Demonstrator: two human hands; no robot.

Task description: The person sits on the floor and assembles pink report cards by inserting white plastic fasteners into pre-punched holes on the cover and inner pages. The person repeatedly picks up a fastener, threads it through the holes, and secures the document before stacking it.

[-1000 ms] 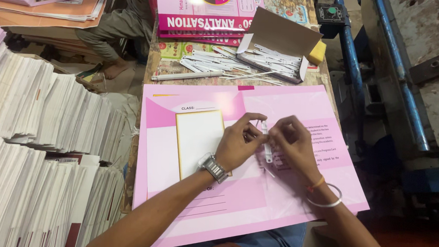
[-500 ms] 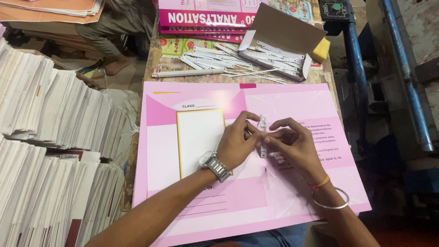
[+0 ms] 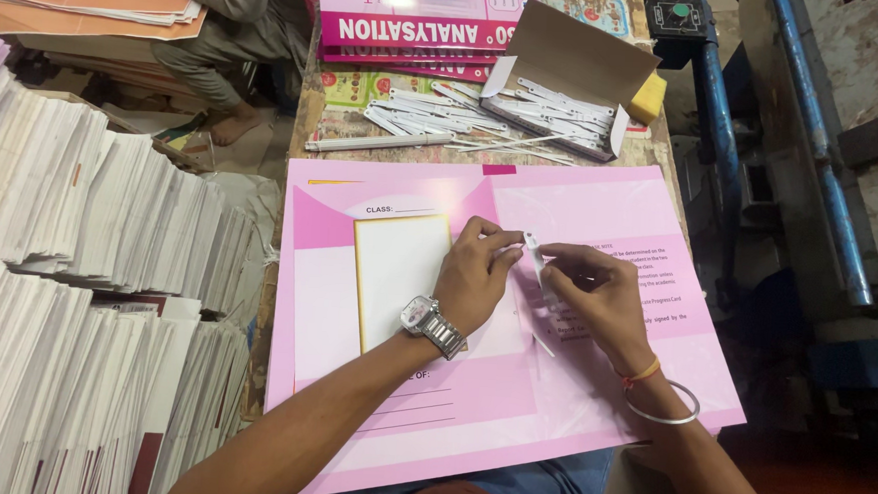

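Note:
A large pink printed card sheet (image 3: 511,401) lies flat on the table in front of me. Over its middle, my left hand (image 3: 473,274), with a metal wristwatch, and my right hand (image 3: 592,295), with a bangle and an orange thread, both pinch one thin white plastic strip (image 3: 536,254). The strip is tilted and sits just above the sheet's centre fold. A second white strip (image 3: 544,345) lies on the sheet below my right hand.
Behind the sheet are an open cardboard box (image 3: 568,78) of white strips, several loose strips (image 3: 416,116), a yellow sponge (image 3: 647,96) and pink books (image 3: 421,21). Tall paper stacks (image 3: 66,288) fill the left. Another person (image 3: 225,35) sits at the far left. A blue machine frame (image 3: 814,166) stands right.
Both hands have stayed over the sheet's middle; the white strip now stands out more clearly between the fingertips, and my right hand has shifted slightly.

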